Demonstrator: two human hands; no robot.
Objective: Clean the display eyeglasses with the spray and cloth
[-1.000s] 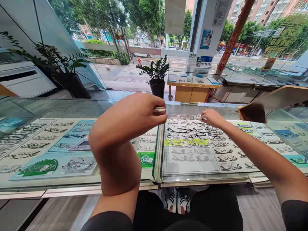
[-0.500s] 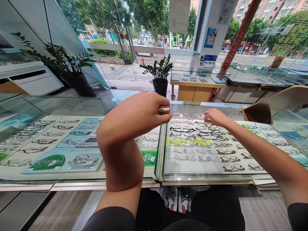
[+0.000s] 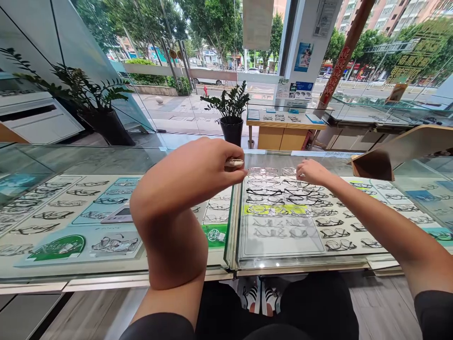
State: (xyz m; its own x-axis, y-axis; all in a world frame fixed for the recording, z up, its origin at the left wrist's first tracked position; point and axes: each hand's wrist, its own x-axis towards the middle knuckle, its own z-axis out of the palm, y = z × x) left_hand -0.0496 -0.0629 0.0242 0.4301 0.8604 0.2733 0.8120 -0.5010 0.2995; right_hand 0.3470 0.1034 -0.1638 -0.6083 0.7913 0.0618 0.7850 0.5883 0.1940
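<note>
My left hand [image 3: 226, 163] is closed round a small whitish object [image 3: 234, 163], mostly hidden by the fingers, above the join between two glass display cases. To its right, my right hand [image 3: 311, 172] has its fingers bent together at the right end of a pair of thin-framed eyeglasses [image 3: 289, 171] near the back of the case. Its fingertips seem to grip the frame; the exact contact is hard to make out. Another thin-framed pair of eyeglasses [image 3: 262, 172] lies between my hands. Nearer me are rows of dark-framed eyeglasses [image 3: 264, 192].
The left display case [image 3: 106, 273] holds many eyeglasses and a flat pinkish device [image 3: 118, 215]. A brown wooden stand [image 3: 375, 165] rises at the right. Potted plants [image 3: 231, 127] stand beyond the counter, before the glass front. A low table [image 3: 283, 125] bears more eyeglasses.
The whole view has shifted slightly, so most things sit a little further left. Both hands keep nearly the same pose, the left still closed round the whitish object.
</note>
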